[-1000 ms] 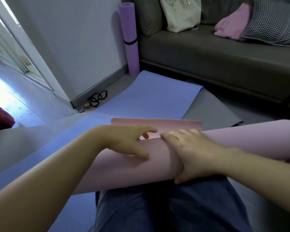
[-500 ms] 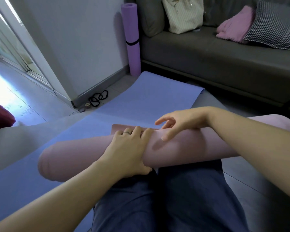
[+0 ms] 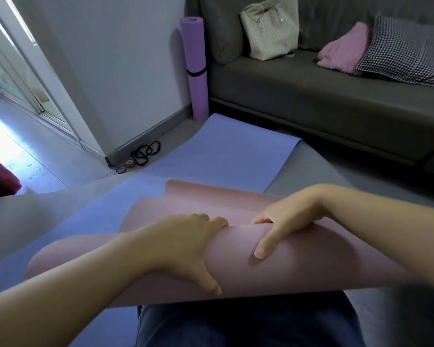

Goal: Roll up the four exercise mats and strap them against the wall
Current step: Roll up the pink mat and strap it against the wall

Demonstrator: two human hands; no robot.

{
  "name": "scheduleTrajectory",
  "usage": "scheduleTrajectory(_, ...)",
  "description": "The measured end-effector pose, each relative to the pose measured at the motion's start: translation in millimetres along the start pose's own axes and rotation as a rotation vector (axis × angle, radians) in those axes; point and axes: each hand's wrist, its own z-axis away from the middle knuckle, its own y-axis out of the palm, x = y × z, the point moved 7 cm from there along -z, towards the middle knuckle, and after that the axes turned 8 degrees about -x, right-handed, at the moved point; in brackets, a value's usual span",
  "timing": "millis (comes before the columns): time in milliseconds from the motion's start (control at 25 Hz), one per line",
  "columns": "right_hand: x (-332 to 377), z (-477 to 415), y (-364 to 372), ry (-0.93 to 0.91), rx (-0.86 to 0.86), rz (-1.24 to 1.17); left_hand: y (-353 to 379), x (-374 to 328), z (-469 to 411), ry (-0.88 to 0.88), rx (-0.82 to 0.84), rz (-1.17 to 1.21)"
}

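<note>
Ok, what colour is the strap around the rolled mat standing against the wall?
Black band around the upright purple rolled mat, seen in the head view.

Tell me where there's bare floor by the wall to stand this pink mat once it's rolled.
Bare tile runs along the wall between the black straps and the standing purple mat. Elsewhere it is crowded: the blue mat and grey mat, under the pink mat, cover the floor toward the sofa.
</note>
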Motion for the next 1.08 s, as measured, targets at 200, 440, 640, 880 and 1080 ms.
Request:
scheduleTrajectory(200, 15, 32, -13, -0.180, -0.345, 0.197, 8, 21, -27, -0.109, 0.344, 0.219)
scheduleTrajectory(440, 28, 18, 26, -0.177, -0.693, 0.668, 17, 36, -52, -0.198, 0.593, 0.454)
scheduleTrajectory(640, 26, 0, -4, -0.189, -0.721, 0.544, -16, 42, -46, -0.171, 0.200, 0.261)
scheduleTrajectory(880, 18, -42, -39, -0.100, -0.275, 0.090, -6, 23, -36, -0.099, 0.053, -0.120)
scheduleTrajectory(1080, 17, -28, -48, -0.129, -0.502, 0.183, -1, 32, -57, -0.133, -0.057, -0.121)
